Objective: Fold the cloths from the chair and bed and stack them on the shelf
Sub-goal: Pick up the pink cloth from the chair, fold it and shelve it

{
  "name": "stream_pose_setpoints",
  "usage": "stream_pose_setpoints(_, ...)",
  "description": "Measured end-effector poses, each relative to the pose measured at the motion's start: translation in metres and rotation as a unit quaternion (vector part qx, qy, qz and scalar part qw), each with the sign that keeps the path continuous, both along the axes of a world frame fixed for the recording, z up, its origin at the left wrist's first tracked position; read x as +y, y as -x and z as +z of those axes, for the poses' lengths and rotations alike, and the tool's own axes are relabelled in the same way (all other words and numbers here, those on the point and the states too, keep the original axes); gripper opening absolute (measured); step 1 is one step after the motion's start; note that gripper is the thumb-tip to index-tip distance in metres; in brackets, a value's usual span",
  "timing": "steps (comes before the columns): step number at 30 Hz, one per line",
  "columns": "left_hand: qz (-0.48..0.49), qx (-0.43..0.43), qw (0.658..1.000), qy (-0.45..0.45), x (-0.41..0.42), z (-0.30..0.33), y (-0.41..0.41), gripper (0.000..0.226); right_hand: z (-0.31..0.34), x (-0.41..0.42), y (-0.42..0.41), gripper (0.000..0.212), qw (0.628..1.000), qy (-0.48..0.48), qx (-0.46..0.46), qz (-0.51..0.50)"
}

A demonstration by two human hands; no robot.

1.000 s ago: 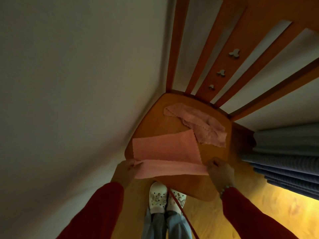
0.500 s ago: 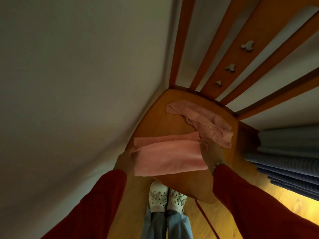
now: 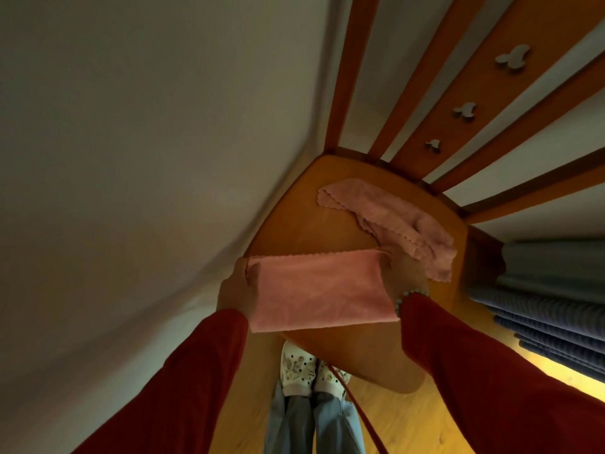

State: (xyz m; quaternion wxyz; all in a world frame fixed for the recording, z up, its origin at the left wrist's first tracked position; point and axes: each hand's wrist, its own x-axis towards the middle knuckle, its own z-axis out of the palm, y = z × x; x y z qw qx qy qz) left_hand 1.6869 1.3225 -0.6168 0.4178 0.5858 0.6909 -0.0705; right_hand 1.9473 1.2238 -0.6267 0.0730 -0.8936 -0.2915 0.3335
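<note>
1. Head view, the step in hand: I am folding the pink cloth (image 3: 319, 291) on the wooden chair seat (image 3: 294, 231). It lies doubled over into a band. My left hand (image 3: 237, 290) pinches its end at nine o'clock, thumb over the edge. My right hand (image 3: 404, 276) holds the end at three o'clock, though the fingers are tucked under fabric, so I judge a pinch there rather than see it.

2. Head view, what comes next: I judge one fold done. The next move calls for bringing one end across to the other, corners matched, before carrying the cloth to the shelf, which is out of sight.

3. Head view, what waits: a second pink cloth (image 3: 396, 224) lies crumpled at one o'clock from the folded one, touching the seat near the slatted backrest (image 3: 458, 103).

4. Head view, the room: a pale wall (image 3: 131, 158) fills the side from nine to eleven o'clock. Blue-grey ribbed fabric (image 3: 550, 309) hangs at three o'clock. A wooden floor (image 3: 438, 417) shows at five o'clock, my shoes (image 3: 311, 371) below the seat.
</note>
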Motion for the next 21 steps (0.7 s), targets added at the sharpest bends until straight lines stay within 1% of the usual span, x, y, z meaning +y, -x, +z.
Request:
stream_pose_setpoints(4, -0.041, 0.033, 0.998, -0.023, 0.005, -0.002, -0.005, 0.032, -0.006, 0.003, 0.0, 0.034, 0.999, 0.028, -0.035, 0.012)
stream_pose_setpoints(7, -0.059, 0.078, 0.995, -0.017, 0.008, -0.009, -0.008, 0.031, -0.008, 0.005, 0.003, 0.036, 0.996, 0.06, -0.062, 0.035)
stream_pose_setpoints(8, -0.062, 0.094, 0.994, -0.013, 0.009, -0.011, -0.009, 0.034, -0.008, 0.005, 0.004, 0.036, 0.994, 0.069, -0.075, 0.047)
stream_pose_setpoints(11, -0.088, 0.151, 0.985, 0.006, 0.009, -0.012, -0.012, 0.052, -0.004, 0.004, 0.006, 0.036, 0.986, 0.1, -0.108, 0.073)
stream_pose_setpoints(13, -0.128, 0.184, 0.975, -0.002, 0.006, -0.008, -0.011, 0.057, 0.0, 0.001, 0.007, 0.036, 0.985, 0.108, -0.109, 0.077)
stream_pose_setpoints(14, -0.159, 0.199, 0.967, -0.023, 0.004, -0.005, -0.011, 0.057, 0.003, -0.002, 0.008, 0.038, 0.986, 0.102, -0.11, 0.076)
stream_pose_setpoints(16, -0.241, 0.228, 0.94, -0.076, -0.004, -0.003, -0.009, 0.053, 0.009, -0.01, 0.01, 0.046, 0.987, 0.078, -0.12, 0.078)
stream_pose_setpoints(17, -0.274, 0.224, 0.929, -0.111, -0.009, -0.005, -0.007, 0.051, 0.011, -0.015, 0.01, 0.05, 0.987, 0.063, -0.127, 0.075)
stream_pose_setpoints(18, -0.309, 0.196, 0.921, -0.136, -0.015, -0.006, -0.006, 0.048, 0.013, -0.02, 0.011, 0.051, 0.989, 0.055, -0.124, 0.062)
stream_pose_setpoints(20, -0.373, 0.117, 0.904, -0.176, -0.03, -0.01, -0.007, 0.045, 0.012, -0.032, 0.016, 0.048, 0.995, 0.043, -0.092, 0.016)
stream_pose_setpoints(21, -0.394, 0.077, 0.9, -0.172, -0.039, -0.013, -0.009, 0.048, 0.008, -0.039, 0.018, 0.046, 0.996, 0.054, -0.072, -0.008)
